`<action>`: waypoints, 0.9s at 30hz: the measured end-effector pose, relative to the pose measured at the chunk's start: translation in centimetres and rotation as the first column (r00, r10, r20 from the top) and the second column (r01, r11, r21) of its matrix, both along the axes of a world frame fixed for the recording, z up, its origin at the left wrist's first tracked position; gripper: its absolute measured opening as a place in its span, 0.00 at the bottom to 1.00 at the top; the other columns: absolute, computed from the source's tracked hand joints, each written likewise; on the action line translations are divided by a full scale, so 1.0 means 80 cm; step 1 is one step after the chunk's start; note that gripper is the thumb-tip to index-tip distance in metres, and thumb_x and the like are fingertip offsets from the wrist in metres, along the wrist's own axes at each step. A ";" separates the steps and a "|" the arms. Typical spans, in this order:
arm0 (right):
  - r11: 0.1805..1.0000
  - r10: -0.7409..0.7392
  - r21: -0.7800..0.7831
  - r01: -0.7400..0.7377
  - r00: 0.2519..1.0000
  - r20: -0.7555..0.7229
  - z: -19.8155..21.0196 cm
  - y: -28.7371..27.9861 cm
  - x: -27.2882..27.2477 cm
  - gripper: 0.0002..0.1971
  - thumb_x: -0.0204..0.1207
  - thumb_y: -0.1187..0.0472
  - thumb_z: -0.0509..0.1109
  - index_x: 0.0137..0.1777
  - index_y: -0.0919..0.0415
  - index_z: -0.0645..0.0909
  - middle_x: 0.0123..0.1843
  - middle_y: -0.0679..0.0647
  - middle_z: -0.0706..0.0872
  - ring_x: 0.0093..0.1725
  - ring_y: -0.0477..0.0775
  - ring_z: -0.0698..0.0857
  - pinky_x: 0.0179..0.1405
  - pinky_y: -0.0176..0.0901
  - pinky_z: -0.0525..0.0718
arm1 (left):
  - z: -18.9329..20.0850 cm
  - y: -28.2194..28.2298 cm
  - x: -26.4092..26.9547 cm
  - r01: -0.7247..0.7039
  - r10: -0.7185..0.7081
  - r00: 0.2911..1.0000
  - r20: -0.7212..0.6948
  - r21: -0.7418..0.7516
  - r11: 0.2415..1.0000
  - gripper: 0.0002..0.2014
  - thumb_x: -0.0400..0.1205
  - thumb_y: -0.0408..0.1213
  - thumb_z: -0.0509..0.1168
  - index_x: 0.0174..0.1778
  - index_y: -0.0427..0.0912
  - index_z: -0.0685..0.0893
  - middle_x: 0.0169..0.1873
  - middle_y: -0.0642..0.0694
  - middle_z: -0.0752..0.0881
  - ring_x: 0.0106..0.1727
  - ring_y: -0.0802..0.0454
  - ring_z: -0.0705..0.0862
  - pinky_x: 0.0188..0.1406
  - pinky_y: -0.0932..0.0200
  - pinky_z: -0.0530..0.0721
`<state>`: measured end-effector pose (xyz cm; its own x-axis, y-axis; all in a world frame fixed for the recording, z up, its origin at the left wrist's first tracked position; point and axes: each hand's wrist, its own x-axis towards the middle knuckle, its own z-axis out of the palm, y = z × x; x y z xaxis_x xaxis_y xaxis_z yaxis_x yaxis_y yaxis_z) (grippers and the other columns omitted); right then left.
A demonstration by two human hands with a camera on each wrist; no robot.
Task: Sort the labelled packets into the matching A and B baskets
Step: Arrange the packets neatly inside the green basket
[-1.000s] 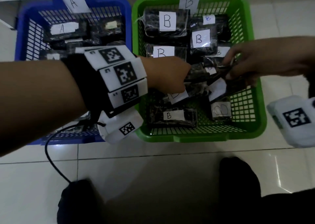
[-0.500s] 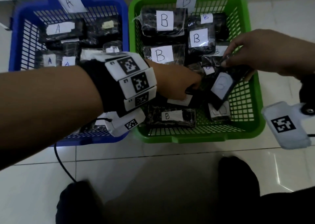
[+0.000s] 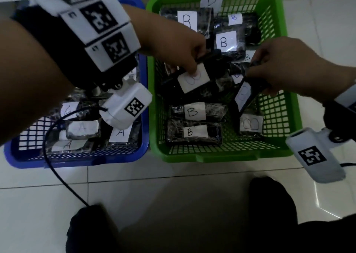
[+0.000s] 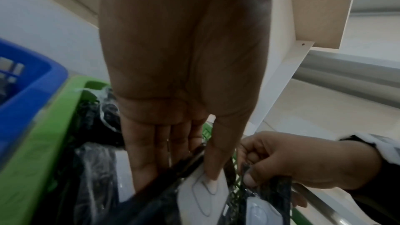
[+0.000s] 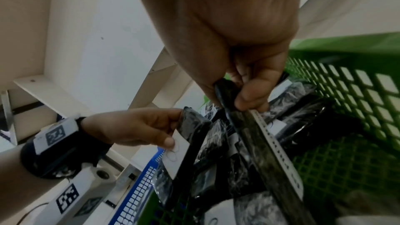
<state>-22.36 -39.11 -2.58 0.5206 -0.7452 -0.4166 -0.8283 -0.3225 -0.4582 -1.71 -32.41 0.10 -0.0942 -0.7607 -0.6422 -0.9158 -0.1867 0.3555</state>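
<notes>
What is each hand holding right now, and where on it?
Each pinches a black packet over the green basket: left hand at its white label's edge, right hand at its packet's top end.

The left hand point(image 3: 169, 41) and its marker-covered wrist band point(image 3: 100, 31) hide most of the blue basket point(image 3: 77, 159); only packets at its near end show. The packet in the left hand point(image 3: 192, 79) has a pencilled letter half under the thumb point(image 3: 190, 68), too faint to read. Behind those fingers, the B label at the green basket's point(image 3: 221, 156) far left is partly covered. The packet in the right hand point(image 3: 244, 96) hangs edge-on below the fingertips, its letter blurred. The right hand point(image 3: 289, 71) covers the packets beneath it. The right wrist camera unit point(image 3: 316, 156) runs toward the frame's edge. In the left wrist view, the packets below the fingers are smeared and cut off by the bottom edge.
</notes>
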 end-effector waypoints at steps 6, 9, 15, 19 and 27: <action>0.984 -0.107 0.154 0.092 0.990 0.092 0.008 -0.005 -0.003 0.09 0.72 0.61 0.74 0.47 0.67 0.83 0.38 0.65 0.88 0.21 0.52 0.85 0.16 0.35 0.84 | -0.012 0.008 0.003 -0.190 0.214 0.950 -0.227 0.124 0.974 0.13 0.77 0.37 0.70 0.56 0.44 0.77 0.51 0.46 0.85 0.44 0.52 0.86 0.42 0.60 0.86; 0.995 -0.022 0.101 0.018 0.999 0.044 0.008 -0.007 -0.009 0.10 0.73 0.58 0.74 0.52 0.60 0.84 0.41 0.63 0.89 0.29 0.61 0.87 0.16 0.39 0.81 | -0.019 0.013 -0.007 -0.180 0.209 0.943 -0.258 0.133 0.975 0.21 0.78 0.38 0.70 0.66 0.46 0.74 0.45 0.48 0.84 0.42 0.50 0.86 0.44 0.56 0.87; 1.000 -0.017 -0.002 0.018 0.993 0.115 0.010 -0.011 -0.007 0.13 0.79 0.55 0.67 0.62 0.50 0.84 0.49 0.51 0.85 0.26 0.44 0.73 0.26 0.35 0.71 | -0.032 0.029 -0.026 -0.025 0.075 0.956 -0.282 0.178 0.984 0.28 0.82 0.37 0.65 0.74 0.62 0.63 0.45 0.48 0.83 0.30 0.59 0.85 0.33 0.60 0.88; 0.999 0.027 0.035 -0.031 0.995 0.095 0.015 -0.009 -0.004 0.14 0.84 0.55 0.58 0.66 0.51 0.80 0.48 0.49 0.82 0.30 0.50 0.78 0.24 0.41 0.73 | -0.034 0.031 -0.025 0.009 0.022 0.977 -0.212 0.145 0.989 0.16 0.80 0.38 0.66 0.62 0.52 0.71 0.32 0.50 0.77 0.17 0.66 0.75 0.16 0.70 0.73; 0.953 -0.038 0.299 -0.038 0.969 0.245 0.015 0.017 0.022 0.09 0.79 0.53 0.65 0.54 0.57 0.75 0.47 0.57 0.86 0.38 0.61 0.86 0.35 0.49 0.87 | 0.029 0.001 0.039 -0.256 0.258 0.932 -0.253 0.043 0.966 0.15 0.72 0.30 0.70 0.43 0.51 0.73 0.45 0.40 0.85 0.40 0.45 0.85 0.30 0.65 0.88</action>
<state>-20.60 -37.76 -1.41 0.6351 -0.6056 -0.4794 -0.6777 -0.1390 -0.7221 1.43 -32.33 2.39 -0.0574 -0.7751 -0.6293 -0.7152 -0.4078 0.5675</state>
